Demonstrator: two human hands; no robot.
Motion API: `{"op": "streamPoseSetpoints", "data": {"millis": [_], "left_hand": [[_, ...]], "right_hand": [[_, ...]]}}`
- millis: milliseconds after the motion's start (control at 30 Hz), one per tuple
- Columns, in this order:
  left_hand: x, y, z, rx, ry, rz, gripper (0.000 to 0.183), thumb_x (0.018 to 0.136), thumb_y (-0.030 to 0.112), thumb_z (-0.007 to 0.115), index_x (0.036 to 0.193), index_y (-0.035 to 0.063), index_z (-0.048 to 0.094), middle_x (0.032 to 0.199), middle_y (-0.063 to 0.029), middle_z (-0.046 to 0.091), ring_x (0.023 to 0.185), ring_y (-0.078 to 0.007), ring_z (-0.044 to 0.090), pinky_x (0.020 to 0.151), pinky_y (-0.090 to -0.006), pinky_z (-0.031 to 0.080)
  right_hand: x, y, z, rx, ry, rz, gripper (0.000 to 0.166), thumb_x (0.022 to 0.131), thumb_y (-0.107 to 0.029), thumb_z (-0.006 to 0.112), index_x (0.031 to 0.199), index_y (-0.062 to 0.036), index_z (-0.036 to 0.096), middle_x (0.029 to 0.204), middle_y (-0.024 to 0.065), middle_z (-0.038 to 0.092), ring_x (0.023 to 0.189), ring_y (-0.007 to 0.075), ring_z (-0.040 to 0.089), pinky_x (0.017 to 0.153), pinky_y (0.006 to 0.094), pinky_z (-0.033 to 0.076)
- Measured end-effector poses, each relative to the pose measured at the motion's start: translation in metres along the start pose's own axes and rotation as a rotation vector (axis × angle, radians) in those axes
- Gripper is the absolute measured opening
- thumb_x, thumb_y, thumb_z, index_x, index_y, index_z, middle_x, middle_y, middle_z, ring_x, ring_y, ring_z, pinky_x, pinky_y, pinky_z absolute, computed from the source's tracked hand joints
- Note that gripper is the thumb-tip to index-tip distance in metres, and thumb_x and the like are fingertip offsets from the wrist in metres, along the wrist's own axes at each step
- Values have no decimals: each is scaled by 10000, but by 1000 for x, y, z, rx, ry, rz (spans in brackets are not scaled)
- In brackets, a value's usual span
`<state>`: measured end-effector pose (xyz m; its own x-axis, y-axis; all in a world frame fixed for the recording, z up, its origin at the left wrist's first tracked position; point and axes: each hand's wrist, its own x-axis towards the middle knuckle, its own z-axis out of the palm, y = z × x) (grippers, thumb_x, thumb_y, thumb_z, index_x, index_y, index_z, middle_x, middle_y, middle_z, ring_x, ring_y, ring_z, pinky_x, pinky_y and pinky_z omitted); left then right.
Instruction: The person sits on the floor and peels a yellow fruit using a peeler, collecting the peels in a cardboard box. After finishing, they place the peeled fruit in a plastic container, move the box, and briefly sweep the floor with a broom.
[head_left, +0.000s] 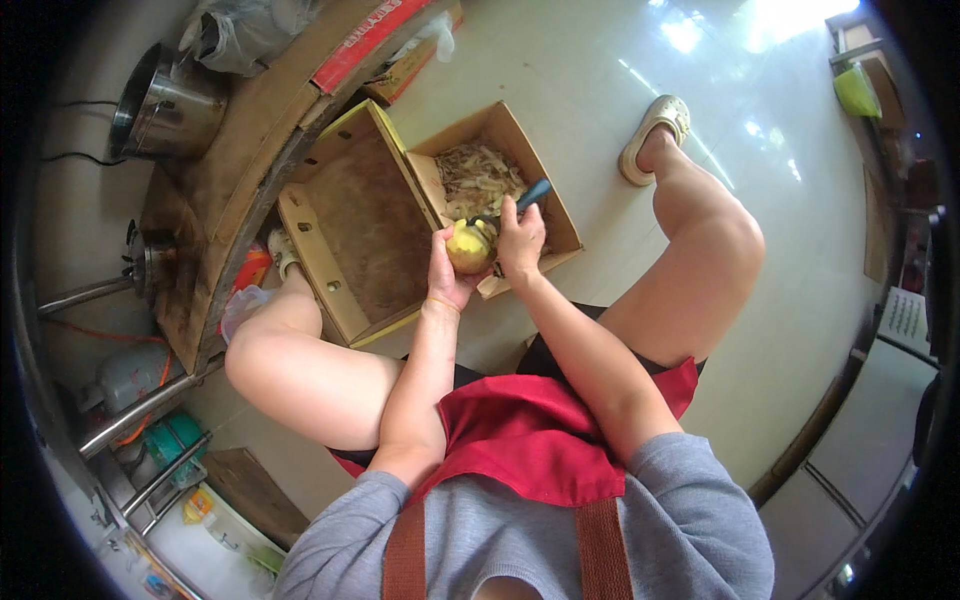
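Note:
My left hand (444, 276) cups a round, yellow-fleshed potato (470, 251) from the left and below. Brownish skin remains on its lower part, while the upper side is bare and yellow. In my right hand (521, 241) is a peeler with a dark blue handle (534, 193); its dark head lies against the top of the potato, and its blade cannot be made out. Both hands are over the near edge of a small cardboard box (529, 154). Pale and brown peelings (480, 172) cover much of that box's bottom.
Left of the small box stands a larger cardboard box (319, 259) with a stained bottom. A wooden table (247, 157) carries a steel pot (169, 105). A gas cylinder (135, 375) is at lower left. White cabinets (862, 420) line the right side.

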<state>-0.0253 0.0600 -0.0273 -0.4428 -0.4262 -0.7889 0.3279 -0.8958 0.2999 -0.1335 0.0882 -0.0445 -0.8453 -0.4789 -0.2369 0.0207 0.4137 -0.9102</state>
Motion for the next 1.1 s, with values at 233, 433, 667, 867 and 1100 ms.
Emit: {"op": "streamPoseSetpoints", "data": {"millis": [233,433,667,867,1100], "left_hand": [[-24,3,23,102,-233,-2,425,801,456,439,1040,124,555,924,-59,619,781,-227,606,564,-377,475],[-10,4,2,103,-275,-69,477,799,478,447,1070,93,526,941,-90,608,790,-227,612,536,-358,506],[-21,8,21,-15,-362,-13,521,819,392,442,1192,29,450,1104,-165,543,980,-333,549,749,-442,517],[0,-1,-6,49,-163,100,416,850,323,517,1184,83,456,1058,-108,557,991,-256,551,862,-468,474],[3,-9,-3,-113,-88,87,383,831,354,563,1111,98,512,1020,-74,581,930,-215,570,778,-344,493]], "right_hand": [[34,13,-10,-222,104,140,372,817,-371,543,847,-1,545,716,190,597,722,376,578,672,443,432],[28,28,-12,-124,-79,19,340,822,-353,542,843,-13,542,682,167,586,638,314,570,627,407,441],[35,8,-28,-507,42,-54,418,842,-418,508,964,-19,522,780,194,613,753,376,589,688,448,454],[23,-16,-22,-11,94,53,375,860,-368,527,820,4,541,651,116,547,597,224,508,599,350,407],[-15,-12,1,94,38,-128,256,860,-269,543,817,-18,514,650,116,562,610,239,544,591,344,429]]}}
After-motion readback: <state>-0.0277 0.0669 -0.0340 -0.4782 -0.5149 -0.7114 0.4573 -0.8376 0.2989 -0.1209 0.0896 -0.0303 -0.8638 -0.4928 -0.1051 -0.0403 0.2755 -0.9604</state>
